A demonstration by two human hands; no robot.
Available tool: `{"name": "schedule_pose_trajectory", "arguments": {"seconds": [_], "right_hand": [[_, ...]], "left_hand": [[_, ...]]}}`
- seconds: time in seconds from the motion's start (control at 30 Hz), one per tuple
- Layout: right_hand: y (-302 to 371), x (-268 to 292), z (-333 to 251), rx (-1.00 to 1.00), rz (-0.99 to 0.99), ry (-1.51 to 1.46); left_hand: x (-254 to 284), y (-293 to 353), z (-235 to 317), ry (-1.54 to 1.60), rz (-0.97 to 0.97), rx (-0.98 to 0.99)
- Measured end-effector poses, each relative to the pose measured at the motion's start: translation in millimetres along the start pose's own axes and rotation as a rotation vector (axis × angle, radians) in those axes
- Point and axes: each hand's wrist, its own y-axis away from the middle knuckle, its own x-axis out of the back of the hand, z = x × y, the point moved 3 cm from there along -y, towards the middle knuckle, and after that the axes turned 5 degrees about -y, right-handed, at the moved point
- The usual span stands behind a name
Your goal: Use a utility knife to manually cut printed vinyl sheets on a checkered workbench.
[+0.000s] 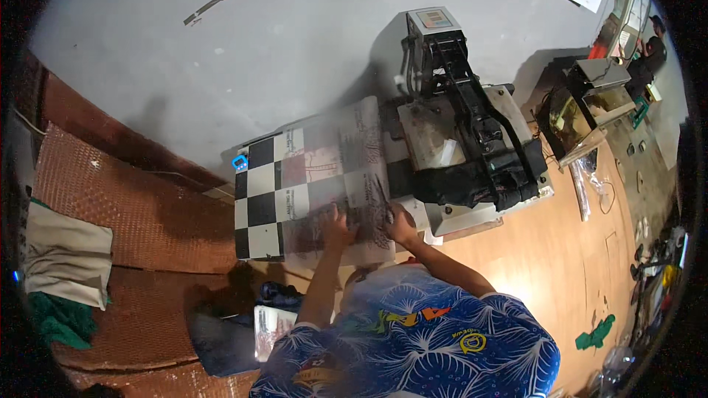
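Head view: my left hand (339, 222) and right hand (399, 227), both flat and unclenched, pin the film (343, 177) on the checkered board (262, 199); I judge it could skew or crease toward the press (472, 147).

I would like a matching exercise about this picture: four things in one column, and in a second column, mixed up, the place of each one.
Things:
1. translucent printed sheet
2. heat press machine
3. green cloth
4. small blue device

Places:
A. on the wooden floor, lower right
B. under both hands, on the checkered board
C. at the board's upper left corner
D. right of the board, against the grey wall

Pairs: 1-B, 2-D, 3-A, 4-C
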Motion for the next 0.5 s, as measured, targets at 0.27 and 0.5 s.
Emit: {"name": "schedule_pose_trajectory", "arguments": {"seconds": [0.27,0.5], "right_hand": [[-6,-52,-6,-0.211,-0.627,0.552],[-11,-62,-48,-0.127,-0.517,0.540]], "left_hand": [[-6,10,-52,0.106,-0.191,0.136],[-7,27,-96,0.107,0.003,0.128]]}}
